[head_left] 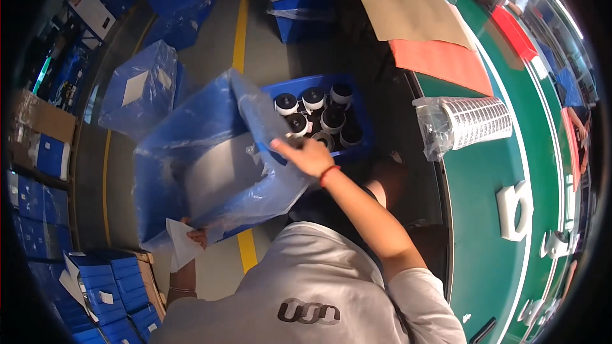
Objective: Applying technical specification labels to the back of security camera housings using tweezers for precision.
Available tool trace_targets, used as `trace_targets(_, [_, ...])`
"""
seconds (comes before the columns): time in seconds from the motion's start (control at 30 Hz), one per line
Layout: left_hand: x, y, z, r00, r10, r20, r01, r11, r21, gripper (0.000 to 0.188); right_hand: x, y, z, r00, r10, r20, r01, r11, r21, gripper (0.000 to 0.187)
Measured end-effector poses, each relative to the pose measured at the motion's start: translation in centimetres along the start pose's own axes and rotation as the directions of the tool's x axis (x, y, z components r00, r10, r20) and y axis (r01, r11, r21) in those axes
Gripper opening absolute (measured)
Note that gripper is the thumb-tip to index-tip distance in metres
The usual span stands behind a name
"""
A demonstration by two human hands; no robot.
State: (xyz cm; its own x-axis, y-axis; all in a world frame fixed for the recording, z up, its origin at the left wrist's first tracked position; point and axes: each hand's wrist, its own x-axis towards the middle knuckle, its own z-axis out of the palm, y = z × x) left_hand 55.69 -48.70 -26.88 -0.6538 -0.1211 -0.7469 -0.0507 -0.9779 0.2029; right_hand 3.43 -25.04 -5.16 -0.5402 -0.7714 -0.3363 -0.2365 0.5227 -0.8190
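Observation:
A large blue box (153,185) lined with clear plastic film tilts in front of me, with a pale flat sheet (220,172) inside it. My left hand (198,237) is closed at the box's near left edge, beside a white paper (181,248) that hangs there. My right hand (310,157) is closed over the right rim, its thumb lying on the film; its other fingers are partly hidden. Just beyond that hand, a blue crate (360,105) on the floor holds several round black-and-white parts (313,97).
To my right runs a green workbench (475,178) with a plastic-wrapped roll (475,124), a white foam piece (513,211) and orange and brown sheets (440,64). Another film-covered blue box (143,89) stands left. Stacked blue boxes (118,286) fill the lower left. A co-worker's arm (579,127) shows far right.

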Motion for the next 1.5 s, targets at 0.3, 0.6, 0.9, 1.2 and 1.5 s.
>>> trace_targets(0.3, [1.4, -1.4, -12.1, 0.929, 0.183, -0.321, -0.221, 0.971, -0.088, 0.062, 0.0, 6.7, 4.6, 0.996, 0.078, 0.052, -0.075, 0.995, -0.063, 0.073])
trace_targets(0.6, [7.4, -5.2, -4.2, 0.708, 0.158, -0.688, -0.400, 0.893, -0.207, 0.048, -7.1, 15.6, -2.5, 0.916, 0.302, -0.264, -0.252, 0.945, 0.208, 0.038])
trace_targets(0.9, [10.4, -6.8, 1.6, 0.556, 0.161, -0.816, -0.342, 0.939, -0.048, 0.043, -11.5, 19.0, -5.3, 0.877, 0.350, -0.330, -0.177, 0.872, 0.456, 0.027])
trace_targets(1.2, [14.7, -9.2, 10.0, 0.488, 0.331, -0.807, -0.148, 0.943, 0.298, 0.040, -13.4, 18.9, -5.8, 0.812, 0.481, -0.329, -0.249, 0.797, 0.550, 0.030])
trace_targets(1.5, [18.6, -13.1, 8.0, 0.582, 0.601, -0.547, -0.067, 0.706, 0.705, 0.037, -16.4, 13.5, -7.6, 0.801, 0.541, -0.258, -0.346, 0.768, 0.539, 0.027])
